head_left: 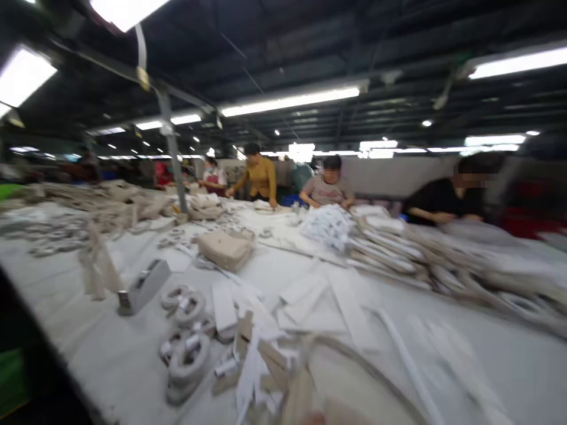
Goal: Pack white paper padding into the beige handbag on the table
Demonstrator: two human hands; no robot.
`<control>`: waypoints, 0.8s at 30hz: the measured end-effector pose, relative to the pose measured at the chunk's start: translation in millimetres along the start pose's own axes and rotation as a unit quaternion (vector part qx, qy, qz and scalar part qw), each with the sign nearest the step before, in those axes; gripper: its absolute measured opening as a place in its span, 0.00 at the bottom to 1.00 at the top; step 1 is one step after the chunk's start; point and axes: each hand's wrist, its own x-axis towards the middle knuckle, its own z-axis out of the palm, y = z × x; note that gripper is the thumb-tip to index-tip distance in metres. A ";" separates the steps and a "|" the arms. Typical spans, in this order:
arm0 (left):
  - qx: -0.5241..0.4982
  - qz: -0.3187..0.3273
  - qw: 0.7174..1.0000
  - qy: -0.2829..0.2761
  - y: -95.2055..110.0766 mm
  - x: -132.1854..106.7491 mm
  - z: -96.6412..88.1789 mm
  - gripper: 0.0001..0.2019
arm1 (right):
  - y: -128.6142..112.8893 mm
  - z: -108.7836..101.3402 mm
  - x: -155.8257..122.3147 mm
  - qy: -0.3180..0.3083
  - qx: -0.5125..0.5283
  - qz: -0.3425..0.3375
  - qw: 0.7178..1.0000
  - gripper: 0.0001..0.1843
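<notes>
On our left, the white table has its edge slanting toward us, with tabletop showing between that edge and the grey tape dispenser. Coiled beige rolls come next. At the bottom, we see a blurred sliver of hand by the beige fabric piece, which lies just above and right; we cannot tell which hand, nor either one's grip. Rightward, white tabletop stretches below the stacked cloth.
</notes>
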 end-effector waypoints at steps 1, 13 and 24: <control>-0.022 0.042 0.999 -0.014 12.5 6.9 12.5 0.19 | 10.5 -11.6 -29.0 -0.021 -0.007 0.034 0.999 0.14; -0.074 -0.057 0.992 0.080 50.9 27.1 24.2 0.15 | 53.2 -93.4 -161.7 0.138 -0.108 0.224 0.959 0.24; 0.049 -0.153 0.987 0.008 89.2 60.6 34.5 0.14 | 54.1 -42.6 -175.3 0.128 -0.177 0.154 0.964 0.23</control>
